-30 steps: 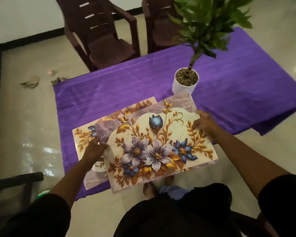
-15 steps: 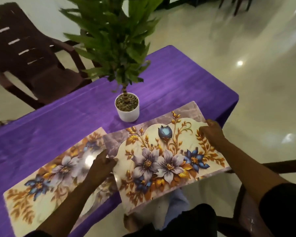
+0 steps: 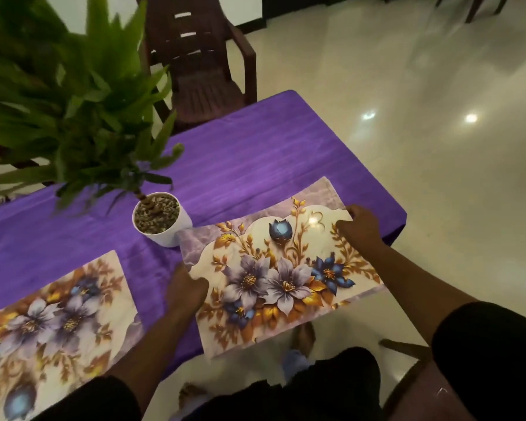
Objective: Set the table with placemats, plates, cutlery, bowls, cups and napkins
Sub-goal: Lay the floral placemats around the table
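Slid rightward, glossy floral placemat (image 3: 280, 268); both hands (image 3: 360, 227) gripping

The flowery purple-and-gold placemat (image 3: 274, 268) held at both ends looks smooth and shiny, like plastic; a light glints on it near the right hand (image 3: 362, 227). The second flowery placemat (image 3: 58, 314), past the left hand (image 3: 186, 290), looks just as smooth. Under both lies a purple tablecloth (image 3: 240, 165), soft cloth with fine lines and a dull sheen. Beyond the held mat, the small round white pot (image 3: 170, 230) looks smooth and matt, with rough little stones inside. The dark brown chair (image 3: 201, 71) looks like hard plastic. The pale tiled floor (image 3: 438, 177) is very glossy.
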{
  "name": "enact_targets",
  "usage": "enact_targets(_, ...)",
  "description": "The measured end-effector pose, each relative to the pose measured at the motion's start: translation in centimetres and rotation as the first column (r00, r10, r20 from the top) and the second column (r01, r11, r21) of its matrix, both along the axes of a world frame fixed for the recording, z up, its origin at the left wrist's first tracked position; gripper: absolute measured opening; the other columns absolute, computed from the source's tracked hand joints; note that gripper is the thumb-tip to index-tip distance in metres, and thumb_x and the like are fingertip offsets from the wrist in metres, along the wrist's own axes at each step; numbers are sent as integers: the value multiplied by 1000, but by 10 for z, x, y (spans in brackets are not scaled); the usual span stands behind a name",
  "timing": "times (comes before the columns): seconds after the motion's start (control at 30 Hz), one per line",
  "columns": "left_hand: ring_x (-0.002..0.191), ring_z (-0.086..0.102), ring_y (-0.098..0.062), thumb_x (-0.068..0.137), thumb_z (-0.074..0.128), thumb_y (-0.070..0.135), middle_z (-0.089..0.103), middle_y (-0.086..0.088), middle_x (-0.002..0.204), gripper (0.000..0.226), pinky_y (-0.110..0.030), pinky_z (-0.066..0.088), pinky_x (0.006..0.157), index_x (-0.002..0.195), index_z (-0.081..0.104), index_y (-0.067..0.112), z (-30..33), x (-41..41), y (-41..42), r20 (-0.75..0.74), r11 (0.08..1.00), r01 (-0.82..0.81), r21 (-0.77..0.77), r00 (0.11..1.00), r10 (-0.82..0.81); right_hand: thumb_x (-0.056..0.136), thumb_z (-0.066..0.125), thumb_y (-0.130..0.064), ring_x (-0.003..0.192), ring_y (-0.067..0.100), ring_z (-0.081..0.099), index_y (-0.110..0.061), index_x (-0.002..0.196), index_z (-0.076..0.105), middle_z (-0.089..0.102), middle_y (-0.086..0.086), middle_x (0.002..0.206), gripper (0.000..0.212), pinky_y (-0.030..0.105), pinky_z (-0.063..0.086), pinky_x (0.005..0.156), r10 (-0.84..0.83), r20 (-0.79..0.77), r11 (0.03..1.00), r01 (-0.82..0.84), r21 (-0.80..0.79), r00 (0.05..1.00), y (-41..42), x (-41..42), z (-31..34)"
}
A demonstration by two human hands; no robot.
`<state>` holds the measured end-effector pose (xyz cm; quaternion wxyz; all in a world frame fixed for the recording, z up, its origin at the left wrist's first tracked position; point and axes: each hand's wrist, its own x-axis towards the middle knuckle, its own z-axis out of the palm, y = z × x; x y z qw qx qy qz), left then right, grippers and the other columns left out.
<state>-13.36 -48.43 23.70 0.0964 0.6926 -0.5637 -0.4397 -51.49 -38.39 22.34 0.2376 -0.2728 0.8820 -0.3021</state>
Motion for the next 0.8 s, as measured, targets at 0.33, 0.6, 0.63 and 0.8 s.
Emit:
enact_targets(0.33, 128, 54, -40, 73, 71, 11, 52, -18, 143, 86, -52, 48, 105, 151, 33, 11, 5, -85, 1, 21, 987, -136, -83, 990, 138, 81, 73, -10, 95, 19, 59, -19, 117, 62, 63, -3, 107, 39, 29, 42, 79, 11, 35, 999, -10, -50, 999, -28, -78, -12)
enact_targets(0.6, 140, 41, -40, 81, 72, 14, 42, -19, 153, 94, -51, 39, 112, 160, 21, 11, -7, -115, -26, 230, 996, 16, -87, 973, 5, 85, 73, -9, 115, 35, 61, -10, 129, 58, 65, 15, 126, 47, 42, 50, 95, 108, -25, 993, -107, 42, 994, -63, -104, -15)
enact_targets(0.63, 142, 38, -40, 81, 72, 15, 40, -20, 154, 95, -50, 35, 115, 160, 19, 8, -9, -115, -25, 261, 996, 40, -75, 965, -19, 85, 74, -10, 117, 37, 61, -8, 132, 57, 64, 17, 128, 49, 48, 50, 98, 130, -25, 990, -128, 67, 991, -64, -105, -18)
enact_targets(0.8, 137, 35, -41, 82, 73, 32, 33, -22, 153, 93, -49, 37, 111, 155, 22, 4, -8, -126, -38, 433, 988, 148, -45, 894, -114, 85, 78, -22, 125, 40, 56, -10, 140, 56, 62, 21, 133, 60, 49, 46, 105, 200, -106, 961, -174, 213, 974, -86, -110, -20)
